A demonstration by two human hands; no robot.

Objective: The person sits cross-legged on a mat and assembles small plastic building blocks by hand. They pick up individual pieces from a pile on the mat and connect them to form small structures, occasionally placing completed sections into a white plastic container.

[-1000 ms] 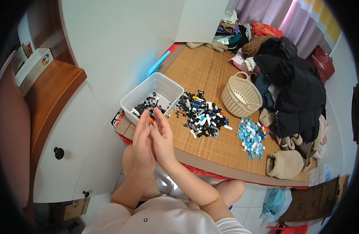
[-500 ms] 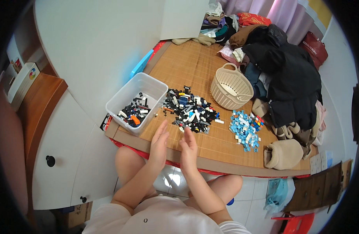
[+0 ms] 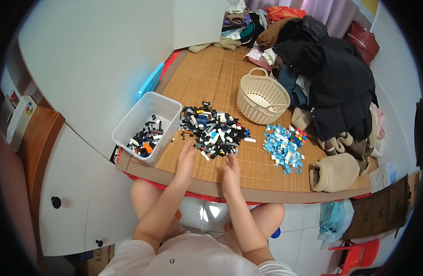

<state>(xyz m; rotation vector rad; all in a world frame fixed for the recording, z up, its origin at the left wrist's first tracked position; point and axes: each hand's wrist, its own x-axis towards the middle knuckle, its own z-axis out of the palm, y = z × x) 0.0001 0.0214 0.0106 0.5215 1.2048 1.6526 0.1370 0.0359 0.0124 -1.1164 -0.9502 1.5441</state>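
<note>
My left hand [image 3: 185,164] and my right hand [image 3: 230,177] hover at the near edge of a heap of black, white and grey building bricks [image 3: 216,133]. Both palms face inward, with a gap between them, and the fingers are stretched out. Neither hand holds anything. A translucent plastic bin [image 3: 169,123], left of the heap, has some loose bricks in its bottom, an orange one among them. To the right lies a second heap of light blue and white small pieces [image 3: 284,149]. A colourful puzzle cube [image 3: 298,137] rests against that heap.
A beige plastic basket [image 3: 262,103] stands behind the heaps on the bamboo mat [image 3: 197,73]. Dark clothes [image 3: 340,87] pile up at the right, with a rolled beige cloth [image 3: 335,172] in front. A blue lid [image 3: 150,80] leans behind the bin beside a white cabinet [image 3: 101,69].
My hands have moved farther apart, the right one shifting rightward, beside the brick heap. The whole view has shifted slightly, so things on the mat appear farther left.
</note>
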